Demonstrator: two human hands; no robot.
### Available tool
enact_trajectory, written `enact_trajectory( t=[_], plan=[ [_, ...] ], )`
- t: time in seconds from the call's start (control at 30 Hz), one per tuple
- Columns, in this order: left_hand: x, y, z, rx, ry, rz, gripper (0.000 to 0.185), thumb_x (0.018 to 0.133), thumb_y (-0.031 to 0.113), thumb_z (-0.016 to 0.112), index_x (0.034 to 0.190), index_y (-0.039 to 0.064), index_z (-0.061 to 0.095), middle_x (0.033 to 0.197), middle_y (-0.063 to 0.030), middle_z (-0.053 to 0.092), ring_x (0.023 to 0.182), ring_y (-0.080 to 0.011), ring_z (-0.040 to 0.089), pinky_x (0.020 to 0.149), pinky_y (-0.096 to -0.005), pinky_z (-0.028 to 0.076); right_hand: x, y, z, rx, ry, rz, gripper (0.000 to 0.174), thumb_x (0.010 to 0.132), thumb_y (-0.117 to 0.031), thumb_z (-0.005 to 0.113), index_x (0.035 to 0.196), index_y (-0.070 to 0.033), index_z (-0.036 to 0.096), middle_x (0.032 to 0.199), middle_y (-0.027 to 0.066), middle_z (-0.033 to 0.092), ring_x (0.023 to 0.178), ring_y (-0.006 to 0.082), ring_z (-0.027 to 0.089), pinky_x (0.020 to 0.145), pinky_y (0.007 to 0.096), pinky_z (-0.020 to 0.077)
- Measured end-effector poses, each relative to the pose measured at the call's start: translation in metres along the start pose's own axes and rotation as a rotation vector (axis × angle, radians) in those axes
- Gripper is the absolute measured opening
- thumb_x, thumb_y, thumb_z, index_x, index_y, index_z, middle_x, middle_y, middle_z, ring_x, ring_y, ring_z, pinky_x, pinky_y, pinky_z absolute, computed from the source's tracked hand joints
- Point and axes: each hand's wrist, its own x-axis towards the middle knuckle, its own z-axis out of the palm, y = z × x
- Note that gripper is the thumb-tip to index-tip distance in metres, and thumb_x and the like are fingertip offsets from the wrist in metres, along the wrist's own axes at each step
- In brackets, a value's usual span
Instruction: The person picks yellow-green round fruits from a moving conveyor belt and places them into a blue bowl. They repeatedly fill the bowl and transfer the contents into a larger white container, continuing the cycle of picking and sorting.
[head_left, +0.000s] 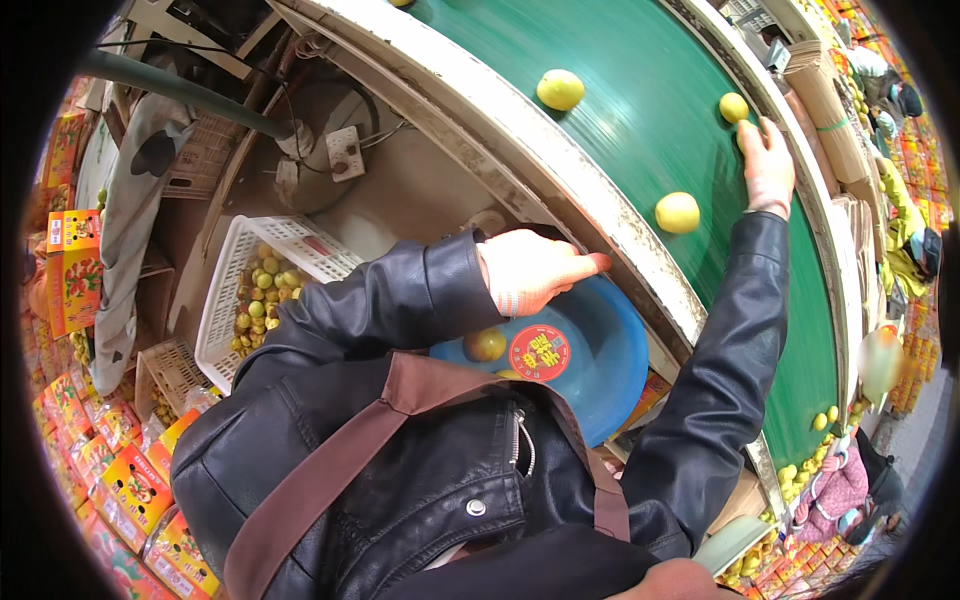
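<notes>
My right hand (769, 169) reaches over the green conveyor belt (637, 112), fingers apart. Its fingertips are at a yellow round fruit (733, 108) near the far rail; whether they touch it is unclear. Two more yellow fruits, one farther up the belt (560, 90) and one nearer (677, 213), lie on the green surface. My left hand (536, 271) is over the rim of a blue plastic basin (622, 337), one finger stretched towards the near rail. Its palm side is hidden. Inside the basin are a brownish-yellow fruit (484, 344) and a round red label with writing.
A worn white rail (525, 142) edges the belt's near side. White plastic crate (225, 300) with small fruits stands at left. Printed cartons (135, 487) are stacked lower left. Beyond the belt are cardboard stacks (825, 120) and other people, one in a pink patterned garment (840, 487).
</notes>
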Motion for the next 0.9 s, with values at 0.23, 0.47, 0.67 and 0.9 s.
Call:
enact_trajectory(
  t=[0.23, 0.47, 0.67, 0.9],
  plan=[
    [0.001, -0.005, -0.022, -0.043, -0.012, -0.205, 0.048, 0.086, 0.013, 0.063, 0.133, 0.013, 0.053, 0.11, -0.0146, 0.065, 0.089, -0.0366, 0.065, 0.077, -0.042, 0.055, -0.021, 0.01, 0.005, 0.865, -0.286, -0.27, 0.078, 0.071, -0.001, 0.08, 0.142, -0.009, 0.049, 0.12, 0.0085, 0.064, 0.105, 0.0136, 0.06, 0.093, 0.0286, 0.0497],
    [-0.001, -0.018, -0.022, -0.038, 0.054, -0.165, 0.054, 0.085, 0.011, 0.062, 0.137, 0.015, 0.05, 0.103, -0.0179, 0.065, 0.088, -0.0373, 0.065, 0.078, -0.0427, 0.054, -0.087, -0.068, -0.035, 1.254, -0.581, -0.417, 0.099, 0.062, 0.005, 0.072, 0.152, -0.011, 0.033, 0.127, 0.0213, 0.057, 0.1, 0.0237, 0.062, 0.089, 0.0356, 0.0527],
    [0.013, -0.003, -0.012, 0.063, 0.02, -0.099, 0.034, 0.084, 0.012, 0.064, 0.117, 0.004, 0.06, 0.101, -0.0216, 0.065, 0.091, -0.0385, 0.064, 0.079, -0.0435, 0.053, -0.127, -0.085, -0.072, 0.828, -0.729, -0.517, 0.047, 0.067, -0.011, 0.078, 0.112, -0.001, 0.068, 0.11, 0.013, 0.069, 0.102, 0.0205, 0.064, 0.092, 0.0337, 0.051],
    [0.015, -0.011, 0.004, -0.368, -0.084, -0.23, 0.051, 0.089, 0.004, 0.062, 0.139, 0.001, 0.05, 0.129, -0.0174, 0.061, 0.12, -0.0227, 0.058, 0.102, -0.0329, 0.044, -0.223, -0.069, -0.047, 0.383, -0.955, -0.885, 0.02, 0.073, -0.02, 0.064, 0.09, -0.013, 0.07, 0.091, 0.0106, 0.068, 0.087, 0.0308, 0.066, 0.075, 0.0429, 0.0525]
  ],
)
